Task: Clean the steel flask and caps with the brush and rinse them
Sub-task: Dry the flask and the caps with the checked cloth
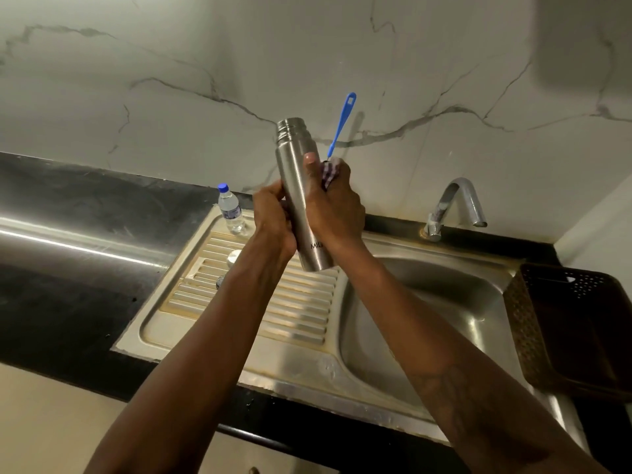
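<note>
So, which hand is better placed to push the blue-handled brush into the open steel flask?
Likely right: the right hand holds the blue-handled brush beside the steel flask; the left hand grips its body.

Uncapped steel flask (290,159), tilted slightly — blue-handled brush (342,123) just beside it

A kitchen's washing-up corner: a stainless-steel sink (444,302) with a ribbed drainboard (273,302) is set into a black stone counter (68,268) that runs off toward 9 o'clock. A curved metal tap (455,206) stands at 3 o'clock behind the basin. A brown perforated basket (564,330) sits at 4 o'clock, and a white, marble-veined wall (205,46) fills the view toward 12 o'clock.
</note>
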The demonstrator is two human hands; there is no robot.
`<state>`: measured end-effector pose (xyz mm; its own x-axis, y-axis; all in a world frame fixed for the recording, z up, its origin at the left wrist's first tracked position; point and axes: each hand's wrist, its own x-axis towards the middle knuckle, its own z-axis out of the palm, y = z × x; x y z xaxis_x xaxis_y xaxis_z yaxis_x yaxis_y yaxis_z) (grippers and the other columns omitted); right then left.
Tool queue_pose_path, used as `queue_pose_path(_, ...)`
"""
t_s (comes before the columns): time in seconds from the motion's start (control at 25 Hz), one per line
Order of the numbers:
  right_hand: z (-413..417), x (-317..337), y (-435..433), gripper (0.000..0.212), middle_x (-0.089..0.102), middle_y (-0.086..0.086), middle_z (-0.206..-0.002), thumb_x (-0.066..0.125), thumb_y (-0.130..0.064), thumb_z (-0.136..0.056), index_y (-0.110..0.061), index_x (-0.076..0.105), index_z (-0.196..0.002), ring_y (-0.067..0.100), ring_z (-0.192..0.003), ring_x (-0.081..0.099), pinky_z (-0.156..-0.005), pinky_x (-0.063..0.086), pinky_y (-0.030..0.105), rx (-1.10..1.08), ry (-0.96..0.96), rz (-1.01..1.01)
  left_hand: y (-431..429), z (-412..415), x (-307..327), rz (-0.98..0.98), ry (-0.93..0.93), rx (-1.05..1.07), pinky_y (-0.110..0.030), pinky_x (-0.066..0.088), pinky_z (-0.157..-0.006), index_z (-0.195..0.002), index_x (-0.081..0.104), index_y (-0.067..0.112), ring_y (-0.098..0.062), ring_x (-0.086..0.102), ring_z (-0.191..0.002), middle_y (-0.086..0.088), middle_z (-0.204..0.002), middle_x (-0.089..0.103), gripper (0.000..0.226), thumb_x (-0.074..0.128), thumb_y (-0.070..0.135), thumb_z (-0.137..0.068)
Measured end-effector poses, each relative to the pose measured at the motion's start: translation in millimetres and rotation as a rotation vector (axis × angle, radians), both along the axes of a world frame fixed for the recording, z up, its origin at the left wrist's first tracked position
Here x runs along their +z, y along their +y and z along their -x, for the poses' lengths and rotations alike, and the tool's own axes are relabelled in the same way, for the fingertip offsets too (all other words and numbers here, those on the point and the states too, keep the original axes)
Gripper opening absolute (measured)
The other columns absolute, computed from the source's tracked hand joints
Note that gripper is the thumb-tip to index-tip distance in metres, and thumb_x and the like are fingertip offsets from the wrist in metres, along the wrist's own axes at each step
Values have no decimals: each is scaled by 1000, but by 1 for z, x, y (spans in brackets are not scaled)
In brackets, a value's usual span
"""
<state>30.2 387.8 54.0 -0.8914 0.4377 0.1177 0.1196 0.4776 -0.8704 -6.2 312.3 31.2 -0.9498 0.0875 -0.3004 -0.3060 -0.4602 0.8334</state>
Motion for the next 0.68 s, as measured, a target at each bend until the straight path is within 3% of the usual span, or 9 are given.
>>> queue_pose_path(0.08,9,7,12,62,69,1,-99,22,-78,-98,-28,58,-101,19,-86,66,-93,54,47,34,-155,104,2,-2,-10,-92,59,-62,-48,59,-95,-131,71,11,-37,73,-108,-17,-118,75,69,51,67,-96)
queue_pose_path(0.16,14,4,22,68,71,5,-96,25,-85,-92,-27,59,-93,24,-87,70,-92,56,49,64,-262,249,5,-4,-15,-88,131,-103,-54,56,-100,-134,67,9,-41,70,-116,-22,-125,72,86,64,77,-81)
queue_pose_path(0.28,15,-12,26,86,78,10,-102,43,-96,-75,-24,67,-116,30,-92,77,-93,60,52,174,-303,610,4,1,-22,-49,163,-97,-61,55,-99,-130,68,4,-48,70,-113,-28,-122,71,78,92,50,-71)
queue_pose_path(0.4,15,-14,32,82,78,14,-108,43,-87,-86,-19,67,-126,32,-100,76,-97,58,53,267,-286,752,-2,10,-26,-69,159,-75,-65,53,-100,-132,64,0,-51,68,-108,-29,-120,69,81,93,42,-69)
queue_pose_path(0.48,13,-18,39,82,75,19,-114,44,-83,-89,-13,67,-126,37,-106,73,-99,56,54,280,-293,826,-5,14,-25,-98,143,24,-61,55,-94,-131,61,-2,-45,68,-96,-26,-109,68,87,88,51,-67)
queue_pose_path(0.56,8,-26,44,83,71,24,-121,56,-79,-87,-9,63,-131,41,-109,70,-100,54,58,283,-295,1004,-6,14,-18,-77,156,260,-53,61,-84,-122,63,1,-37,72,-86,-20,-98,72,67,81,49,-78)
queue_pose_path(0.68,2,-36,35,76,69,24,-127,64,-73,-86,-13,63,-134,40,-113,70,-98,54,59,136,-275,1260,-5,14,-4,-30,225,445,-39,64,-78,-122,59,9,-23,78,-85,-11,-104,74,53,81,41,-86)
